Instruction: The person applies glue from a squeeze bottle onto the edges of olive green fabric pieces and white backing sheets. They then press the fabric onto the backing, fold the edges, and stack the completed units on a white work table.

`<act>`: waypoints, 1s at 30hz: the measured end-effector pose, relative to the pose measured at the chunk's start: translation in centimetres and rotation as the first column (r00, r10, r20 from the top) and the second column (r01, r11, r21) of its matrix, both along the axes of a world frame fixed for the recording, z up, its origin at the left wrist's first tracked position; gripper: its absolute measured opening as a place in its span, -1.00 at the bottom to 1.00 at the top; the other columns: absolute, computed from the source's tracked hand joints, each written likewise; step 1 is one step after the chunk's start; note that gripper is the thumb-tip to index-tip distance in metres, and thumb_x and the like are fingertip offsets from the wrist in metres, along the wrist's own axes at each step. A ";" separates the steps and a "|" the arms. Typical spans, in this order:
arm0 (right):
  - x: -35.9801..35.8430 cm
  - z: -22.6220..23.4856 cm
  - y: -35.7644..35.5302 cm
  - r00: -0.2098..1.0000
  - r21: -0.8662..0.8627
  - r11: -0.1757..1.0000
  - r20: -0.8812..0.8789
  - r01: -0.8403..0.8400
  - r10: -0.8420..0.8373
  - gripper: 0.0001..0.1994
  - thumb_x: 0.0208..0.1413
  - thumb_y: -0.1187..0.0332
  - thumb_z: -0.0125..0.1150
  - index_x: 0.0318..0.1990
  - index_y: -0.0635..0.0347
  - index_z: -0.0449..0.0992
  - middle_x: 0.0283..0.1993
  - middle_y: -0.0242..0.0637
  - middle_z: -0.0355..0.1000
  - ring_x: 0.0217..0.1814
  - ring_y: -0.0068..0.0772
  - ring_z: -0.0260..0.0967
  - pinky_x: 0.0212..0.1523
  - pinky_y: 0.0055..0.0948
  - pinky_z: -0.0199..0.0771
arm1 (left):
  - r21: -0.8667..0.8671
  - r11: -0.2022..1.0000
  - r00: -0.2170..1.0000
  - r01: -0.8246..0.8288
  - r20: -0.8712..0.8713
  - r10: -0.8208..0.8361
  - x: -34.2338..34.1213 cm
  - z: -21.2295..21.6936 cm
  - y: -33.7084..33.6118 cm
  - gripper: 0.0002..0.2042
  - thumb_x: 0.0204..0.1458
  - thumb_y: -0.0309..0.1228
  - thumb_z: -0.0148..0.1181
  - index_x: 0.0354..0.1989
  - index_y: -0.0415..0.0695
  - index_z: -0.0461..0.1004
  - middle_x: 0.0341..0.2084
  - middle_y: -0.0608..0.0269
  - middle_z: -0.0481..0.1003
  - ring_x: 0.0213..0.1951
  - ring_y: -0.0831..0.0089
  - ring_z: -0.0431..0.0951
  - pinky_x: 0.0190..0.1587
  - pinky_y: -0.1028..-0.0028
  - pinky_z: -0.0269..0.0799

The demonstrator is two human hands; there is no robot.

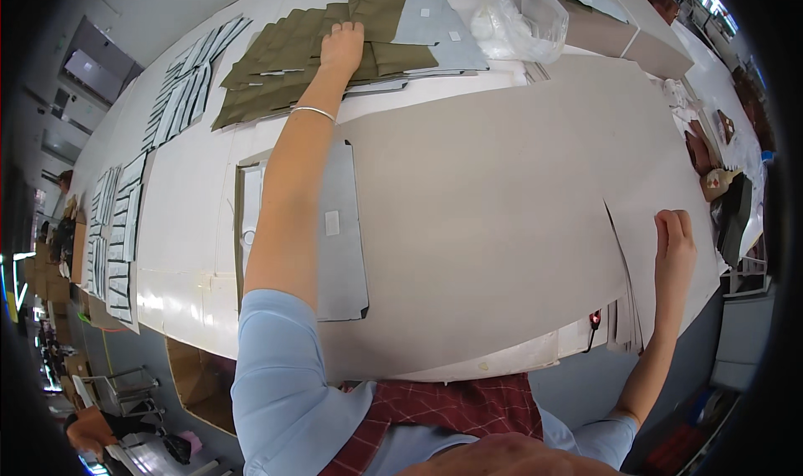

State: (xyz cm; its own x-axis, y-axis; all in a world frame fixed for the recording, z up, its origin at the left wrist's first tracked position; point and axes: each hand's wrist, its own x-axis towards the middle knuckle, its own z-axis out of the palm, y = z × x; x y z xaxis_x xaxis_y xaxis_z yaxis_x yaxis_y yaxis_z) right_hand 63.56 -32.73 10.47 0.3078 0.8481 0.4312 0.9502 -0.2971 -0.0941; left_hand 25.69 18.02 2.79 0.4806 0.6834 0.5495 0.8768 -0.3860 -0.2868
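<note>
My left hand (343, 51) reaches to the far side of the table, its fingers closed on an olive panel (376, 9) with a pale grey-blue backing. Beneath it fans a pile of overlapping olive panels (272, 53). Under my left forearm lies a flat grey-blue panel (341, 225) with dark edges and a small white label, next to a frame-like white piece (251, 196) partly hidden by the arm. Over at the right, my right hand (674, 246) is held with curled fingers above the grey sheets, and nothing shows in it.
A large grey sheet (485, 217) covers the table's middle. Rows of dark-edged strips (180, 83) lie at the left. A clear plastic bag (519, 24) and a grey box (619, 37) stand at the back right. A small red-and-black tool (595, 319) rests by the front edge.
</note>
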 end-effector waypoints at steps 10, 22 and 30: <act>-3.8 3.4 3.8 0.896 -0.095 0.930 -0.316 -0.356 0.311 -0.58 0.05 0.56 0.20 0.12 0.20 0.39 0.21 -0.09 0.34 0.17 0.07 0.34 0.09 -0.19 0.41 | 0.095 0.969 0.824 0.229 0.512 -0.245 -0.7 4.9 0.7 -0.84 0.15 -0.47 -0.02 -0.22 -0.19 0.51 -0.27 0.08 0.60 -0.21 0.15 0.63 -0.22 0.23 0.55; -12.6 0.4 17.9 0.605 -0.035 0.687 -0.507 -0.726 0.614 -0.60 0.14 0.40 0.21 0.15 0.15 0.39 0.14 -0.17 0.39 0.05 -0.03 0.42 0.02 -0.19 0.46 | -0.365 0.886 0.576 0.284 0.804 0.146 -2.8 3.2 2.0 -0.56 0.00 -0.40 0.22 0.07 -0.30 0.40 -0.26 -0.04 0.60 -0.24 0.12 0.63 -0.09 0.30 0.50; -16.6 -1.6 31.3 0.714 0.047 0.753 -0.285 -0.656 0.640 -0.78 0.15 0.36 0.19 -0.06 0.16 0.52 -0.32 -0.16 0.55 -0.32 -0.18 0.49 -0.31 -0.28 0.46 | -0.508 0.839 0.765 0.196 0.615 0.193 -0.1 -1.5 -0.9 -0.21 -0.01 -0.33 0.31 0.37 -0.24 0.02 0.12 -0.09 0.41 0.13 0.08 0.44 0.16 0.14 0.36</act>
State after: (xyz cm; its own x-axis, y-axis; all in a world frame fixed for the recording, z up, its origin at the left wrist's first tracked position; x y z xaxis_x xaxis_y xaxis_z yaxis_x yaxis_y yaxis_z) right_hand 46.96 -1.42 8.90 -0.2313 0.9019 0.3647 0.8503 0.3696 -0.3747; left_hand 25.62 17.08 1.26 0.1644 0.9458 0.2801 0.7707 -0.3004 0.5620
